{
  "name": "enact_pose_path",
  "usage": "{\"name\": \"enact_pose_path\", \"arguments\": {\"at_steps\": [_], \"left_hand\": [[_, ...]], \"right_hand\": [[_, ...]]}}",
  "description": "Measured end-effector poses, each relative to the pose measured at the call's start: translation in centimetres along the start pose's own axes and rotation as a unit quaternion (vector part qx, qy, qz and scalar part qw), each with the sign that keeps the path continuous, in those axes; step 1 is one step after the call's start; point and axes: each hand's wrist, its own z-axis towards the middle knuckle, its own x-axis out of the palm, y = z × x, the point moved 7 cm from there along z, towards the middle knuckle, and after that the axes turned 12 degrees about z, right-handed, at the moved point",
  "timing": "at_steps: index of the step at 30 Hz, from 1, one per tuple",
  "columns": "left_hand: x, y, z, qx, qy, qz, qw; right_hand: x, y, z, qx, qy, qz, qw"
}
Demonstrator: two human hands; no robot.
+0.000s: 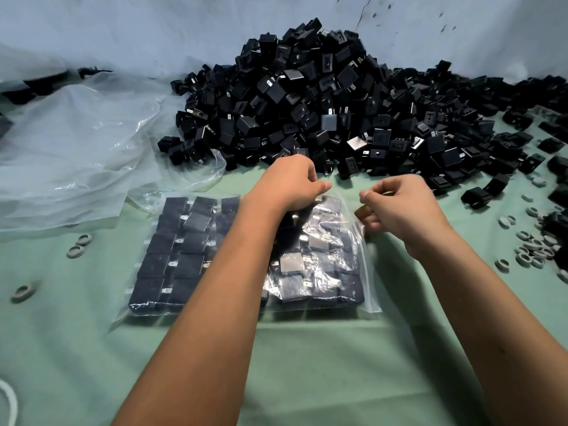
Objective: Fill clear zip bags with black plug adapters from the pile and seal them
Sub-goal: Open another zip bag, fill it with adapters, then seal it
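The left hand [292,182] has its fingers curled down onto the far edge of the zip bag [246,256], apparently pinching the mouth. The right hand [399,207] is curled at the bag's far right corner, pinching the plastic there (the exact contact is blurred). The bag lies flat on the green table [307,364], directly under both forearms, packed with rows of black adapters [172,265].

Handling: the film is thin, slippery and limp, while the contents are rigid and likely give the bag real weight. Grip along the zip strip, not the body.

The pile [322,103] sits just beyond the hands. Loose plastic sheeting [76,155] lies far left; grey rings [534,247] are scattered right. Stray adapters close to the mouth could obstruct sealing.
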Motion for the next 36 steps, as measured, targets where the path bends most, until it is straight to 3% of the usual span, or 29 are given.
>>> {"name": "enact_pose_path", "arguments": {"at_steps": [2,4,6,9,12,16,18,20,23,25,27,31,36], "left_hand": [[-0.5,-0.3,-0.4,-0.001,-0.016,0.026,1.000],[-1.3,-0.2,-1.3,-0.007,-0.046,0.036,0.998],[-2.3,1.0,-2.7,-0.018,-0.079,0.062,0.995],[-3.0,4.7,-5.2,-0.070,-0.069,0.130,0.987],[-2.7,8.4,-7.8,-0.128,-0.033,0.187,0.973],[-1.2,9.4,-9.4,-0.127,0.003,0.229,0.965],[-1.2,9.5,-9.2,-0.128,0.009,0.236,0.963],[-1.2,9.5,-9.0,-0.131,0.025,0.236,0.963],[-1.3,8.8,-8.9,-0.137,0.024,0.215,0.967],[-1.8,6.8,-7.8,-0.113,0.001,0.195,0.974],[-1.7,3.3,-5.9,-0.034,-0.013,0.168,0.985],[-0.2,-3.6,-3.1,0.139,0.045,0.079,0.986],[1.6,-5.7,-1.4,0.164,0.148,0.108,0.969]], "right_hand": [[-0.2,1.7,0.8,-0.111,-0.057,-0.134,0.983],[1.0,3.1,1.6,-0.197,-0.063,-0.263,0.942],[3.0,3.1,2.9,-0.221,-0.009,-0.318,0.922],[5.2,2.3,4.4,-0.214,0.045,-0.350,0.911],[5.2,2.5,4.7,-0.224,0.034,-0.310,0.923],[3.2,2.7,4.0,-0.233,-0.025,-0.225,0.946],[1.6,2.2,3.2,-0.197,-0.046,-0.126,0.971],[0.3,1.1,2.0,-0.136,-0.024,-0.011,0.990],[-0.8,-0.1,0.1,-0.123,0.013,0.009,0.992],[-0.9,-0.8,-0.6,-0.119,0.042,0.026,0.992],[-1.2,-0.8,-0.8,-0.136,0.040,0.030,0.989],[-2.0,0.8,-1.1,-0.248,0.018,-0.042,0.968],[-2.4,1.1,-1.0,-0.283,0.001,-0.082,0.956]]}}
